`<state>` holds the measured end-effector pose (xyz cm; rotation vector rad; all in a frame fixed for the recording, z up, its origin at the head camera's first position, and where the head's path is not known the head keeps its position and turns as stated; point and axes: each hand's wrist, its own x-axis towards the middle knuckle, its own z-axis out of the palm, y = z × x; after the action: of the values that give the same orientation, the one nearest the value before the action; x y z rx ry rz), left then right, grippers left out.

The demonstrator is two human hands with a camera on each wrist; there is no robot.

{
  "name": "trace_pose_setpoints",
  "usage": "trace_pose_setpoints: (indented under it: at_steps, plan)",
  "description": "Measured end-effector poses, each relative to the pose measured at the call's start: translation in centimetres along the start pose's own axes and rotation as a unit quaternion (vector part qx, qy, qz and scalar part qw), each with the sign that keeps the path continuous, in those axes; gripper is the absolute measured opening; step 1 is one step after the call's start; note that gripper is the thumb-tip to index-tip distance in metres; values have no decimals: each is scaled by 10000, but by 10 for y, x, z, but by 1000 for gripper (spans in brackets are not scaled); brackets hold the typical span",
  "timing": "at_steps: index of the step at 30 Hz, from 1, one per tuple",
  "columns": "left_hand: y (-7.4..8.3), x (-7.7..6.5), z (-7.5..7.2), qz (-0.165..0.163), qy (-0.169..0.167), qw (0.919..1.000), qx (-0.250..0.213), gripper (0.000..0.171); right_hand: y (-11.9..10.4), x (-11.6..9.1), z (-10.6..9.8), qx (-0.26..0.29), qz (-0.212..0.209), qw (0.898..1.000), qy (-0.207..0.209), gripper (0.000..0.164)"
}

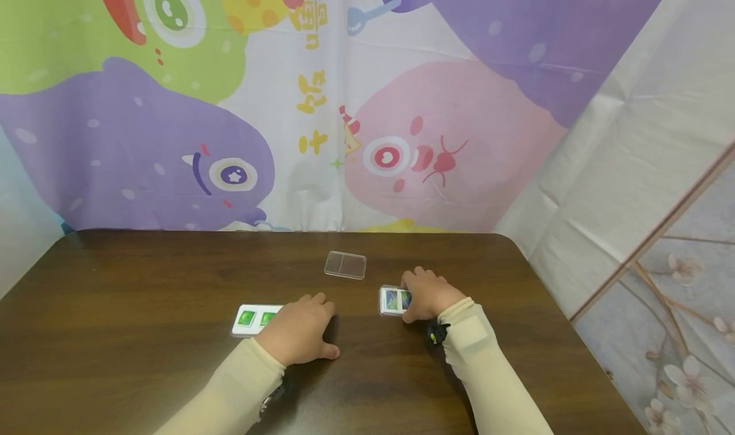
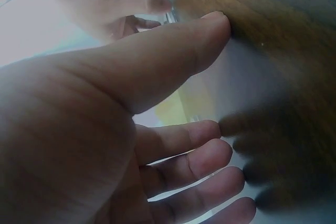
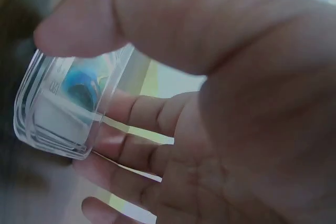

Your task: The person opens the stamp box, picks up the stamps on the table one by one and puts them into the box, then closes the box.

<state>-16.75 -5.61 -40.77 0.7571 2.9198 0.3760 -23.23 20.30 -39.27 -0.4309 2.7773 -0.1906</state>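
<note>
My right hand (image 1: 427,293) grips a clear plastic case (image 1: 389,300) by its edges, and colourful pictures show inside it. In the right wrist view the thumb lies on one side of the case (image 3: 68,111) and the fingers on the other; its edge looks layered. My left hand (image 1: 303,330) holds nothing; its fingers (image 2: 205,158) are spread and loosely bent, fingertips right at the tabletop (image 1: 367,371). Just left of that hand lies a white card (image 1: 238,325) with green pictures, its right end hidden behind the hand.
A transparent flat case (image 1: 346,265) with a dividing line lies farther back, between the hands. Behind the table hangs a cloth (image 1: 310,186) with cartoon figures. A pale flowered cloth (image 1: 677,282) hangs along the right side.
</note>
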Motion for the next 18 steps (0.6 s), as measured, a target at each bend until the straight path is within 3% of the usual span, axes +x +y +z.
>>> trace_pose_setpoints:
  at_steps: [12, 18]
  plan:
    - [-1, -4, -4, 15, 16, 10000, 21, 65, 7, 4, 0, 56, 6, 10000, 40, 52]
    - [-8, -5, -16, 185, 21, 9997, -147, 67, 7, 1, 0, 196, 87, 9998, 10, 54]
